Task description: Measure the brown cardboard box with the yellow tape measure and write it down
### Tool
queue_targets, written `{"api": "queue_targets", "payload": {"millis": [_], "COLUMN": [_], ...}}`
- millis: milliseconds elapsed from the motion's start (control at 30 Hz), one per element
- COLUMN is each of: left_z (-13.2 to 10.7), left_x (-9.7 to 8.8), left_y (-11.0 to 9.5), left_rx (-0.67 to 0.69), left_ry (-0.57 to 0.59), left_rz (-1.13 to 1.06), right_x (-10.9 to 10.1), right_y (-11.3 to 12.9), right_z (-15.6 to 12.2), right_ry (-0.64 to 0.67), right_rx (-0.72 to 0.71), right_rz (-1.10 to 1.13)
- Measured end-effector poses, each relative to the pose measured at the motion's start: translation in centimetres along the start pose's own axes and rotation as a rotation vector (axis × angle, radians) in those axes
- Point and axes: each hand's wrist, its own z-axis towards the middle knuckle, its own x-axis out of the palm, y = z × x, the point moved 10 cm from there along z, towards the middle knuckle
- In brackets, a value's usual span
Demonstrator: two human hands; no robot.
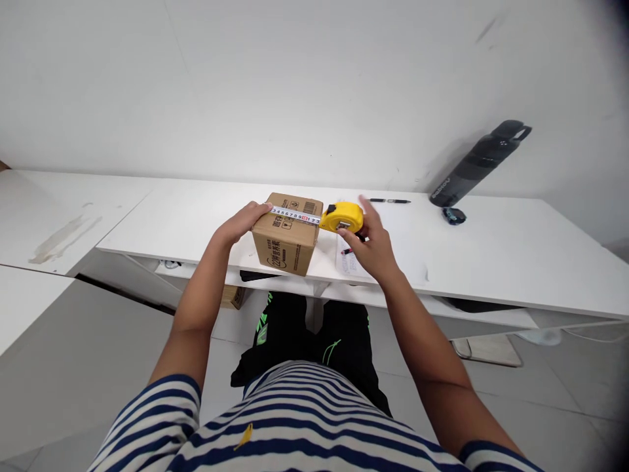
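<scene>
A brown cardboard box (284,254) with dark printing sits near the front edge of the white desk. Across its top lies the extended blade (293,216) of a yellow tape measure (348,215). My left hand (242,221) is closed at the box's left edge, its fingertips pressing the blade's end there; the end itself is hidden. My right hand (374,248) grips the tape measure's case just past the box's right edge, thumb in front, a finger raised behind. Below that hand a pen with a red part (346,251) shows over a written paper sheet (348,264); whether the hand touches the pen, I cannot tell.
A black pen (390,200) lies behind the paper. Toward the right back stand a dark bottle (474,167) and a small dark object, perhaps a watch (454,216). The white desk (511,262) backs onto a wall, with a shelf (481,313) under it.
</scene>
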Motion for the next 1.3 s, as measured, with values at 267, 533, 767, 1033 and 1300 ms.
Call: {"api": "queue_targets", "payload": {"millis": [267, 533, 767, 1033, 1300], "left_z": [-1.7, 3.3, 3.5, 2.7, -0.1], "left_x": [-2.8, 1.2, 6.8, 6.7, 3.5], "left_y": [-4.3, -12.0, -9.9, -9.6, -11.8], "left_rx": [0.216, 0.332, 0.329, 0.365, 0.521], "left_ry": [0.114, 0.214, 0.225, 0.206, -0.055], "left_rz": [-0.014, 0.201, 0.589, 0.638, 0.301], "right_x": [-1.0, 6.3, 9.0, 9.4, 7.3], "right_y": [8.0, 19.3, 14.0, 13.3, 9.7], "right_z": [-3.8, -11.3, -5.5, -3.3, -4.7], "right_ry": [-0.245, -0.226, -0.250, -0.186, -0.219], "right_rx": [-0.262, -0.556, -0.365, -0.294, -0.173], "right_rz": [-0.170, -0.354, -0.441, -0.541, -0.400]}}
